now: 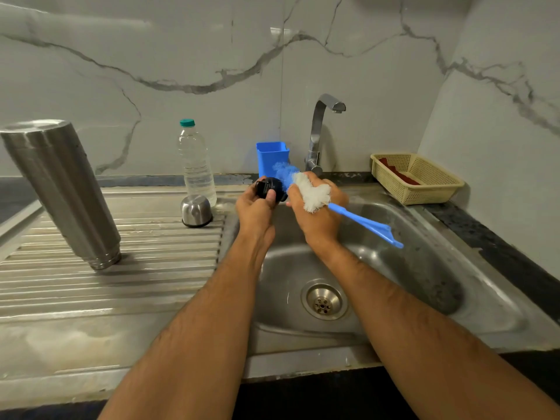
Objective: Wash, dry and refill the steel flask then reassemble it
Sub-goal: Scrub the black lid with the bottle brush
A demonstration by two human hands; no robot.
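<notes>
While our left hand [256,207] grips the black stopper [270,188] over the sink [424,268], our right hand [318,212] holds the brush [312,190] by its bristles against it. Washing seems half done: flask [60,189] inverted on the left drainboard, cap [196,211] beside it. Drying, refilling, reassembly remain. The far bottle [197,165] holds water; the right basket [416,178] something red.

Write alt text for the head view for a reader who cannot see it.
Over a steel sink, the left hand grips a round black flask stopper while the right hand scrubs it with a blue-handled bottle brush. The upturned steel flask body and small steel cup lid stand on the ribbed drainboard.
</notes>
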